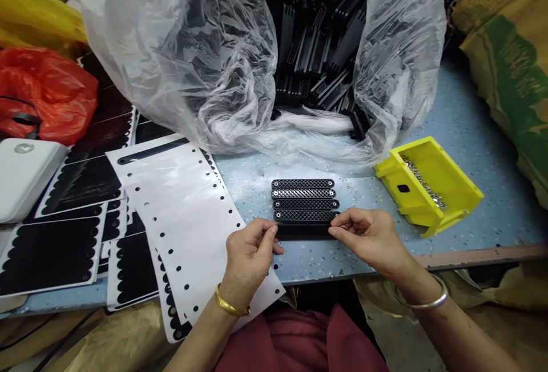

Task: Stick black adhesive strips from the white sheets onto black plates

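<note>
Four textured black bars would be too exact, so: several black bars (303, 194) with crosshatched tops and a small metal piece at the ends lie in a row on the table. In front of them is a smooth long black strip (303, 230); whether a bar lies under it I cannot tell. My left hand (256, 249) pinches its left end between thumb and fingers. At its right end my right hand (363, 235) is closed in a pinch too. Left of my hands lies a white backing sheet (188, 206) with one black strip (152, 150) at its top.
A yellow bin (454, 184) with small metal parts (423, 182) stands to the right. Behind, a clear plastic bag (184, 58) holds many black bars (312, 47). Sheets of black strips (51, 252), a white box (29, 178) and a red bag (47, 92) are on the left.
</note>
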A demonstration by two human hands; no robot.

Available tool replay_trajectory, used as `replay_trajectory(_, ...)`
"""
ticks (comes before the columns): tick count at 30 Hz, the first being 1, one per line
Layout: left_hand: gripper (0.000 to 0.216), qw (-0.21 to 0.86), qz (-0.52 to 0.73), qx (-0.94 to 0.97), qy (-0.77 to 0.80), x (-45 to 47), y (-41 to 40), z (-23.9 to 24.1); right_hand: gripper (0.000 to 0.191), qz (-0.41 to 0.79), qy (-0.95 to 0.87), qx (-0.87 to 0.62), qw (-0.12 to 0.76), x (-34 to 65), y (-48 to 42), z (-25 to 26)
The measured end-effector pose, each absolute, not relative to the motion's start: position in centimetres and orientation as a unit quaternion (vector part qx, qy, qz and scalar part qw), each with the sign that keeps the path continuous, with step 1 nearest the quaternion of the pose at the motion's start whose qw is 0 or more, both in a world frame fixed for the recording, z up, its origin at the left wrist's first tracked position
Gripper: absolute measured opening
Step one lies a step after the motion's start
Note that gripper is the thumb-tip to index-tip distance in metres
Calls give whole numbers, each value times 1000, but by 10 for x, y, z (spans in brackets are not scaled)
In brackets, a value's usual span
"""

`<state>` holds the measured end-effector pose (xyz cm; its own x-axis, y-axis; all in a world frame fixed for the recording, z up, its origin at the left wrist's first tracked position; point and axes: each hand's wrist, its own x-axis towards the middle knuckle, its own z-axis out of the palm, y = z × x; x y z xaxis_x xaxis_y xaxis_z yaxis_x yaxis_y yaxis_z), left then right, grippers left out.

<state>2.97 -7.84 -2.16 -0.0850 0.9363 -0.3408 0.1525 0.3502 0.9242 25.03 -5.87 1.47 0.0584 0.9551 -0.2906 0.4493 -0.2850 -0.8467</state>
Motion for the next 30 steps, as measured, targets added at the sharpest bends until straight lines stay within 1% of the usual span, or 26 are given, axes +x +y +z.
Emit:
replay_trajectory(3,18,522,378,424,636,30,-78,-21,19,431,-505,-681,309,251,-60,11)
replay_trajectory(8,18,523,372,428,636,30,-79,-21,14,411,-564,-656,288,252,-62,13)
replay_trajectory(16,18,522,369,432,637,29,-80,-23,17,326,-640,-637,281,248,-64,8)
replay_trajectory(24,19,523,379,433,629,28,-79,-24,14,306,-639,-637,302,248,-69,8)
replay_trajectory(30,19,518,382,429,633,29,-79,-24,16,278,-653,-627,322,247,-68,17)
